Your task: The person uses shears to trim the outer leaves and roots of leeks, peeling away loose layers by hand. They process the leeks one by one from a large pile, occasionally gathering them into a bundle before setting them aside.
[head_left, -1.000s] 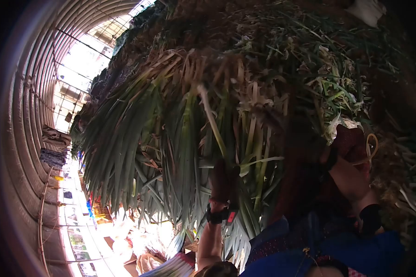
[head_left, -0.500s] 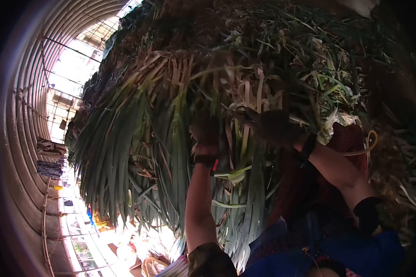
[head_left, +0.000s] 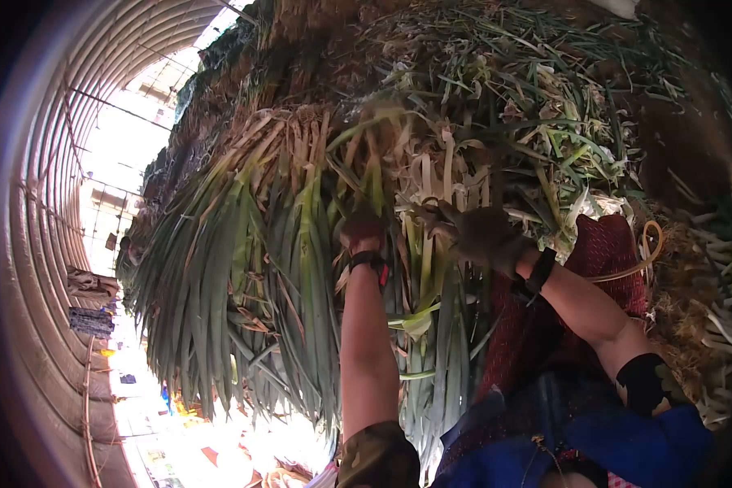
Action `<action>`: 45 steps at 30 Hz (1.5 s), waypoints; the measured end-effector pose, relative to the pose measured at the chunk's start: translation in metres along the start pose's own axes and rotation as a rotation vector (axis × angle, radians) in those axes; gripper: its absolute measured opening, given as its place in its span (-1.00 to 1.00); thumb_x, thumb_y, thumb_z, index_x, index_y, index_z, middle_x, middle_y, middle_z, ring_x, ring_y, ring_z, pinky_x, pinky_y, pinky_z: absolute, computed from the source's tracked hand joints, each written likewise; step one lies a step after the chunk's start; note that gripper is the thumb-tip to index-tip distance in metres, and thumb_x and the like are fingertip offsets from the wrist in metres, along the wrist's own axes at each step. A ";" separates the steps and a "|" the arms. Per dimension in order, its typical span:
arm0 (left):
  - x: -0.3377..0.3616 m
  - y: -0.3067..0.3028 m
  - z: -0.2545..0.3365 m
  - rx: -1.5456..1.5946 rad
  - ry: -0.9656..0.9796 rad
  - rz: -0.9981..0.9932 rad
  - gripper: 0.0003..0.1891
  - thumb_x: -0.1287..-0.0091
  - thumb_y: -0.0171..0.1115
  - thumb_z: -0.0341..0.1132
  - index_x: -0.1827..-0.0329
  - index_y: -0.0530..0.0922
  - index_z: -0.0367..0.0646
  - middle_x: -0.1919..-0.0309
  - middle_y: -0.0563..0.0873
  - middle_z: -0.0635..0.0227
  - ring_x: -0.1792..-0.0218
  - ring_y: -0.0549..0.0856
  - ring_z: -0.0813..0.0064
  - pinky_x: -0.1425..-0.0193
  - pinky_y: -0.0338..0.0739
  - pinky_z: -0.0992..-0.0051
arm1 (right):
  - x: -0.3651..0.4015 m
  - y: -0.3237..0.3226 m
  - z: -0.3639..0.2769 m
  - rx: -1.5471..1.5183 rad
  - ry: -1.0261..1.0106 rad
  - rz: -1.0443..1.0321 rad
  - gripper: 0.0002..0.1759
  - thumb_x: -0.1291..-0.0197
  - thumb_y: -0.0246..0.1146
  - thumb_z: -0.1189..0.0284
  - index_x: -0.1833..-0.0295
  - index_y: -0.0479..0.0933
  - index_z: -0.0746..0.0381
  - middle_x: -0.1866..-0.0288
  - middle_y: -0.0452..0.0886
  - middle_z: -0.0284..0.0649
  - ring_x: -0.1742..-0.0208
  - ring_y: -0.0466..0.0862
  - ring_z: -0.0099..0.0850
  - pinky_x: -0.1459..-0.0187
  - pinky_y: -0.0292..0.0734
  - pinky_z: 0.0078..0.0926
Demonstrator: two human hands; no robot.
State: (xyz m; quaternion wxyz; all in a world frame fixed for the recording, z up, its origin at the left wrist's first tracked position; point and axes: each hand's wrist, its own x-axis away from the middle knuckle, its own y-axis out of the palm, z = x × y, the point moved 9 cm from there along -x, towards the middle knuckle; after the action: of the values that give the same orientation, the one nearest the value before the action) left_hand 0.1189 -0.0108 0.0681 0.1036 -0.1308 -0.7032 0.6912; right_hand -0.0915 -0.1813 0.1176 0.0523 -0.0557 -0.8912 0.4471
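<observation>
Long green onions [head_left: 301, 244] lie in a thick layer, pale root ends up and green leaves hanging down. My left hand [head_left: 362, 228], in a dark glove, is closed around green onion stalks near the middle of the layer; its fingertips are hidden. Just to the right, my right hand [head_left: 488, 236], also gloved, reaches leftward over the pale stalks [head_left: 431, 179]. Its fingers are apart, with the tips close to the stalks, and no held thing shows. A bent stalk and blurred roots rise above my left hand.
A red mesh sack [head_left: 606, 248] with a yellowish hoop [head_left: 651, 248] lies right of my right forearm. Loose leaves and trimmings [head_left: 561, 122] cover the upper right. More onions [head_left: 728, 329] lie at the far right. A curved ribbed wall [head_left: 45, 244] runs along the left.
The picture is brighter. My left hand has shifted slightly, and the stalk and roots above it have moved and look blurred. My right hand stays in nearly the same place.
</observation>
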 end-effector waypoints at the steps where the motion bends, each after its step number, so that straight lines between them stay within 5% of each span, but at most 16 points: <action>1: 0.003 0.000 0.000 0.008 0.061 -0.003 -0.45 -0.22 0.28 0.14 -0.22 0.59 0.13 0.05 0.78 0.21 0.04 0.78 0.14 0.05 0.69 0.15 | 0.004 0.003 -0.004 0.026 -0.022 -0.052 -0.39 -0.19 0.21 0.19 -0.36 0.38 0.11 0.38 0.71 -0.06 0.29 0.75 -0.03 0.26 0.58 -0.07; 3: 0.005 0.001 0.004 0.033 0.190 -0.011 -0.55 -0.24 0.27 0.05 -0.14 0.62 0.08 0.06 0.78 0.15 0.01 0.76 0.11 0.04 0.68 0.15 | 0.015 0.006 -0.007 0.085 -0.058 -0.155 -0.28 -0.13 0.27 0.15 -0.40 0.36 0.16 0.36 0.72 -0.04 0.32 0.74 -0.02 0.23 0.59 -0.08; 9: 0.058 -0.041 -0.008 0.008 0.105 -0.158 -0.54 -0.20 0.31 -0.05 -0.15 0.60 0.01 0.13 0.78 0.08 0.08 0.77 0.03 0.01 0.65 0.08 | 0.028 -0.010 0.008 -0.004 -0.030 -0.019 -0.06 -0.04 0.36 0.16 -0.55 0.22 0.18 0.35 0.72 -0.04 0.31 0.77 -0.09 0.25 0.60 -0.10; 15: 0.145 -0.044 -0.035 0.209 0.148 -0.196 -0.46 -0.15 0.40 -0.02 -0.18 0.60 -0.06 0.13 0.77 0.03 0.07 0.75 -0.03 0.01 0.63 0.08 | 0.061 0.001 -0.030 0.001 -0.095 -0.214 -0.09 0.01 0.39 0.27 -0.50 0.26 0.25 0.35 0.73 -0.06 0.34 0.76 -0.10 0.29 0.59 -0.12; 18: 0.178 -0.038 -0.040 0.125 0.116 -0.176 -0.55 -0.22 0.36 0.02 -0.04 0.61 -0.07 0.22 0.76 0.02 0.15 0.75 -0.05 0.09 0.64 0.06 | 0.050 0.004 -0.012 0.025 -0.105 -0.047 -0.15 -0.04 0.37 0.24 -0.47 0.29 0.21 0.36 0.72 -0.07 0.37 0.75 -0.08 0.32 0.58 -0.10; 24: 0.241 -0.034 -0.029 0.257 0.143 -0.086 -0.57 -0.26 0.34 0.10 0.16 0.61 -0.12 0.35 0.73 0.02 0.27 0.73 -0.10 0.22 0.61 0.05 | 0.050 0.010 -0.026 0.077 -0.162 -0.054 -0.26 -0.08 0.31 0.22 -0.40 0.35 0.17 0.41 0.71 -0.08 0.41 0.73 -0.06 0.33 0.55 -0.05; 36: 0.253 -0.017 -0.040 0.315 0.035 -0.149 -0.60 -0.26 0.30 0.08 0.22 0.64 -0.12 0.28 0.74 0.01 0.22 0.72 -0.11 0.20 0.57 0.02 | -0.029 0.029 -0.027 0.116 -0.115 -0.005 -0.10 0.05 0.34 0.25 -0.49 0.28 0.16 0.45 0.68 -0.05 0.38 0.72 -0.04 0.32 0.57 -0.02; 41: 0.253 -0.002 -0.051 0.292 0.188 -0.055 -0.70 -0.25 0.34 0.00 0.22 0.66 -0.05 0.30 0.73 0.07 0.24 0.72 -0.06 0.22 0.60 0.07 | -0.026 0.029 -0.029 0.100 -0.069 -0.057 -0.17 -0.04 0.32 0.18 -0.46 0.31 0.15 0.33 0.72 -0.04 0.31 0.74 -0.02 0.27 0.56 0.00; 45: 0.244 -0.056 -0.037 0.265 0.429 0.088 -0.74 -0.22 0.38 -0.08 0.20 0.68 -0.05 0.34 0.71 0.16 0.31 0.72 0.08 0.27 0.60 0.13 | -0.004 0.010 -0.045 0.072 -0.139 -0.191 -0.12 -0.04 0.35 0.08 -0.49 0.30 0.13 0.29 0.73 -0.05 0.29 0.74 -0.02 0.24 0.58 -0.05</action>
State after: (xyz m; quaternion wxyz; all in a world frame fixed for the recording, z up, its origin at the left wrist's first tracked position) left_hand -0.1011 0.1037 0.1169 0.2365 -0.2902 -0.5618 0.7377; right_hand -0.0804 -0.1401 0.1359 0.0349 0.0626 -0.8773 0.4745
